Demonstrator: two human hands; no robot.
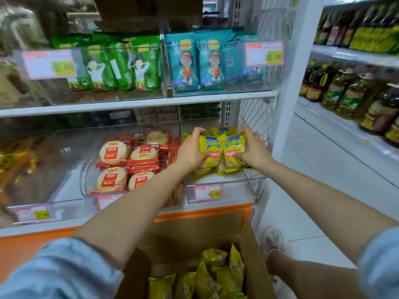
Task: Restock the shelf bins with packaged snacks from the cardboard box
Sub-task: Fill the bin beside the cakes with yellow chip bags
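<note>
Both my hands hold small yellow chip packets over the clear bin at the right end of the lower shelf. My left hand grips one yellow packet, and my right hand grips another yellow packet beside it. A further yellow packet lies behind them in the bin. Below, the open cardboard box stands against the shelf base with several yellow packets inside.
A bin of red-wrapped rice crackers sits left of the chip bin. Green packs and teal packs fill the upper bins. Oil bottles line the shelving at right, across a white tiled aisle. My shoe is beside the box.
</note>
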